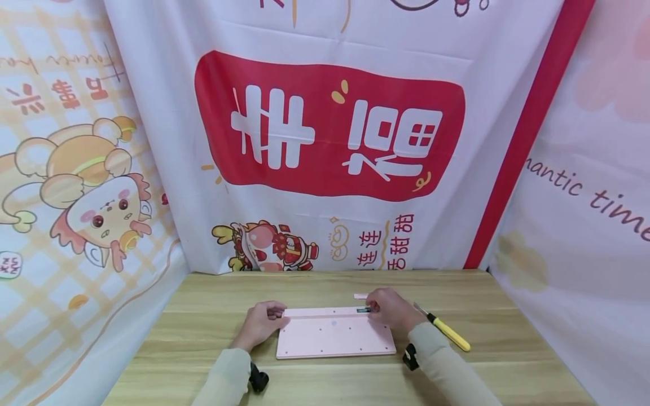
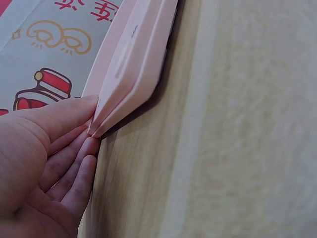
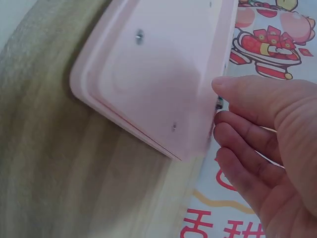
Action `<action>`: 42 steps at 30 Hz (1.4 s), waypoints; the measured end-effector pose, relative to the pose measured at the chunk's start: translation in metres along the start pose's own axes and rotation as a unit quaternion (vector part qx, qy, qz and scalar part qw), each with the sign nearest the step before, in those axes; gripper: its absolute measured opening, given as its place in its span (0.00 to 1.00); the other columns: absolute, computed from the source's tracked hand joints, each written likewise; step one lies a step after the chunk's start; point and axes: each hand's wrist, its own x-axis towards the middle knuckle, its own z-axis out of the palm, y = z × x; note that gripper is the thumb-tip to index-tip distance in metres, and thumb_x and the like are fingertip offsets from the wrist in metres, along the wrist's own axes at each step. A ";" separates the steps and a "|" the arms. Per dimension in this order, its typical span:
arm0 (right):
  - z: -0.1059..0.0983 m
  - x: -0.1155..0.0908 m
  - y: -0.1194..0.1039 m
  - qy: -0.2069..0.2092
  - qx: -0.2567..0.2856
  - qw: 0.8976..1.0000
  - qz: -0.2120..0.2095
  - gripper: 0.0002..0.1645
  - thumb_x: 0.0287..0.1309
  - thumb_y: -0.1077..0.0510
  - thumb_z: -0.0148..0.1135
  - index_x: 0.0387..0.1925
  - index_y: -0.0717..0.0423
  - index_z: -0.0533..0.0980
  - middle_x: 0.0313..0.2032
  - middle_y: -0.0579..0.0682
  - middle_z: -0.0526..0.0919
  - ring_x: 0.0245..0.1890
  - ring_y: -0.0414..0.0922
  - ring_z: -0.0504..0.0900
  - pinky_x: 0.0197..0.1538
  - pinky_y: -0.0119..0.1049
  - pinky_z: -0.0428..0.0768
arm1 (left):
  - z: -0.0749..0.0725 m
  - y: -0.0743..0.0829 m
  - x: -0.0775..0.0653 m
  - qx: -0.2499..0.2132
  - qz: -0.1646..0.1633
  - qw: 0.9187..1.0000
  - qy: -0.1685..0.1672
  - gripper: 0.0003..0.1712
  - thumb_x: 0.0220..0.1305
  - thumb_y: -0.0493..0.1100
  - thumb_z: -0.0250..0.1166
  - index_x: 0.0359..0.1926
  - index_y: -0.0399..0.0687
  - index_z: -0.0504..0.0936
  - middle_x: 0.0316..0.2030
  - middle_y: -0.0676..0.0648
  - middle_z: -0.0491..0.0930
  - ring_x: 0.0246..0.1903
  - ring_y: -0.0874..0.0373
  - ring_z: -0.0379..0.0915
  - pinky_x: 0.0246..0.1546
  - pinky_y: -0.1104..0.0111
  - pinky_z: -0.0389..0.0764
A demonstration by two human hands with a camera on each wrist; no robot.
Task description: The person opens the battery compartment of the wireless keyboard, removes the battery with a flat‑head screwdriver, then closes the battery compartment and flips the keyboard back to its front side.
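Observation:
A pale pink keyboard (image 1: 335, 338) lies on the table with its screwed underside up. My left hand (image 1: 262, 322) grips its far left corner, thumb (image 2: 81, 110) on top and fingers below. A dark green battery (image 1: 363, 309) shows in the slot along the far edge, towards the right. At that battery's right end is my right hand (image 1: 393, 309), with its thumb and curled fingers (image 3: 233, 126) pinching there. The fingers hide part of the slot in the head view. Just beyond the keyboard lies a small pink cover (image 1: 360, 296).
A screwdriver with a yellow handle (image 1: 452, 335) lies to the right of my right hand, its metal tip pointing away. The wooden table (image 1: 203, 327) ends at a printed cloth (image 1: 330, 237) behind, with more cloth hanging on both sides.

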 end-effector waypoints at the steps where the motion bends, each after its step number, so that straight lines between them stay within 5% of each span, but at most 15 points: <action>1: 0.001 0.000 0.000 0.001 -0.003 1.000 0.002 0.07 0.58 0.68 0.74 0.39 0.58 0.86 0.34 0.50 0.88 0.35 0.43 0.83 0.40 0.34 0.85 | 0.000 0.000 0.000 0.002 0.001 1.000 0.001 0.19 0.63 0.41 0.77 0.54 0.43 0.87 0.45 0.46 0.89 0.45 0.56 0.84 0.52 0.59 0.89; 21: 0.005 0.012 0.003 0.000 -0.001 0.999 0.050 0.08 0.54 0.64 0.78 0.31 0.53 0.84 0.29 0.41 0.85 0.30 0.36 0.78 0.37 0.32 0.82 | 0.002 -0.002 0.003 0.003 -0.002 1.000 0.004 0.18 0.63 0.41 0.77 0.53 0.46 0.88 0.45 0.49 0.88 0.45 0.57 0.84 0.52 0.58 0.89; 29: -0.005 0.019 -0.001 -0.069 0.028 0.993 0.087 0.09 0.57 0.63 0.79 0.32 0.54 0.83 0.29 0.43 0.83 0.30 0.39 0.77 0.35 0.33 0.80 | 0.001 -0.003 0.001 -0.004 0.001 1.000 0.000 0.18 0.64 0.41 0.77 0.54 0.46 0.88 0.46 0.48 0.88 0.46 0.56 0.84 0.53 0.57 0.89; 42: -0.016 0.038 -0.016 -0.147 -0.065 0.975 0.155 0.11 0.55 0.58 0.81 0.31 0.47 0.82 0.30 0.42 0.85 0.30 0.41 0.79 0.36 0.35 0.79 | -0.002 -0.001 0.001 -0.003 -0.005 1.000 -0.001 0.18 0.64 0.42 0.77 0.54 0.46 0.88 0.46 0.48 0.88 0.46 0.55 0.84 0.53 0.57 0.88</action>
